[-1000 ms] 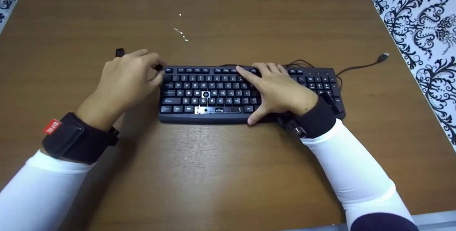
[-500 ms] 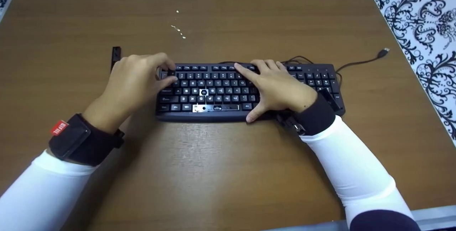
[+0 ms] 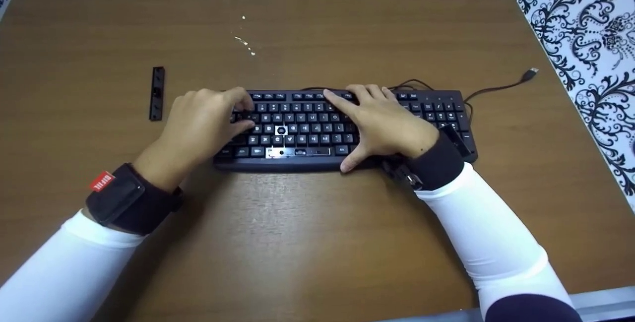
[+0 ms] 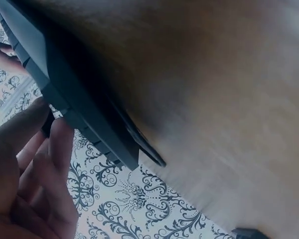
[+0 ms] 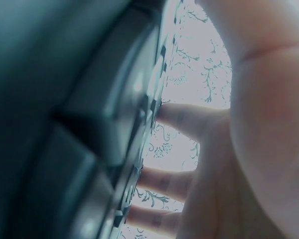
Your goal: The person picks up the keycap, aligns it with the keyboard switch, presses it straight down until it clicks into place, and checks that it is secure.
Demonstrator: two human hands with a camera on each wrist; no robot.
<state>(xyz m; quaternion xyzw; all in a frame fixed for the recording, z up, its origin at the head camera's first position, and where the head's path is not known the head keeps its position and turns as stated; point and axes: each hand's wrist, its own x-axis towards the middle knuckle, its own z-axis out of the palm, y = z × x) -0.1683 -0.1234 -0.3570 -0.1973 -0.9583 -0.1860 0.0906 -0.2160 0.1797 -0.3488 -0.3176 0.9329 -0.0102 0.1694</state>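
A black keyboard [image 3: 302,164] lies across the table. One bare key spot [image 3: 281,130] shows in its letter rows, and a bright bare strip [image 3: 317,152] runs where the space bar sits. The left hand [image 3: 206,121] hovers over the keyboard's left end; its thumb and forefinger pinch a small black keycap [image 4: 49,124], mostly hidden by the fingers. Spread fingers of the right hand [image 3: 382,126] rest across the keyboard right of its middle, thumb at the front edge. Left of the keyboard lies the loose black space bar [image 3: 157,94], underside up.
The keyboard's cable [image 3: 496,93] loops behind it and ends in a USB plug [image 3: 530,75] on the right. Small pale flecks [image 3: 244,42] mark the wooden table [image 3: 297,242] further back. Black-and-white patterned cloth [image 3: 595,54] lies beyond the table's right edge.
The left hand has moved right, from the keyboard's left edge to over its left keys, uncovering the space bar on the table. The right hand stays in place.
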